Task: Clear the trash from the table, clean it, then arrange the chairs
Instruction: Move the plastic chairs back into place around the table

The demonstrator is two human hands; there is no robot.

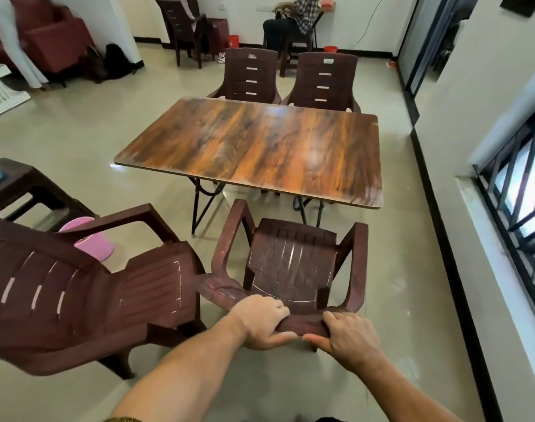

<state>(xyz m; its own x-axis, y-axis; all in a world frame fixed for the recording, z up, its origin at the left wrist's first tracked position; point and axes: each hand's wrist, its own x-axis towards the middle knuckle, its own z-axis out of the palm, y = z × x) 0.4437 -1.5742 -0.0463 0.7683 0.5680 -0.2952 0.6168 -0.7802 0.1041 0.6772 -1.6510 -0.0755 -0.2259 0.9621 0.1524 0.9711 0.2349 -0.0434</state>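
Both hands, left hand (261, 322) and right hand (350, 338), grasped the near brown plastic armchair's (290, 263) backrest top; likely steering it toward the glossy wooden table (260, 147).

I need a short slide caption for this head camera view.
Left hand and right hand grip the top of a brown chair facing the wooden table.

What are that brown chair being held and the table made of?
The held chair looks like moulded plastic, dark brown: one-piece ribbed seat, pale scuffs on the arms. The table top seems laminate with printed wood grain, glossy, since it reflects light; veneer is possible. Its legs look like thin black metal rod.
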